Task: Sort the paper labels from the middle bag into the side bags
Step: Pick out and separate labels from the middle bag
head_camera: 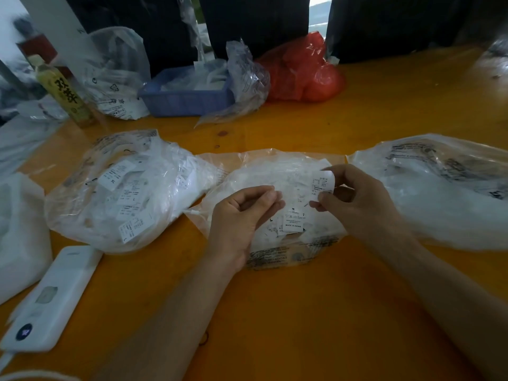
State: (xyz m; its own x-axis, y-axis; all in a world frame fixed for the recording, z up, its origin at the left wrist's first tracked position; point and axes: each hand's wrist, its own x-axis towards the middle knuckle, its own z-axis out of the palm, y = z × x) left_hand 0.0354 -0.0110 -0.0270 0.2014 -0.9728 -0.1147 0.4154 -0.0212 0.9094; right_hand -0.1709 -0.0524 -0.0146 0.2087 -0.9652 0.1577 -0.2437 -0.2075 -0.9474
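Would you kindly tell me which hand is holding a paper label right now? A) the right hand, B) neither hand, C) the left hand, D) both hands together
A: the right hand pinches a paper label above the middle bag, while the left hand is loosely curled beside it and holds nothing.

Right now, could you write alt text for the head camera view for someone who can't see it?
A person's right hand pinches a paper label over the middle bag of labels on an orange table; the left hand, fingers curled, hovers beside it. Clear bags lie on either side: the left bag, the right bag.
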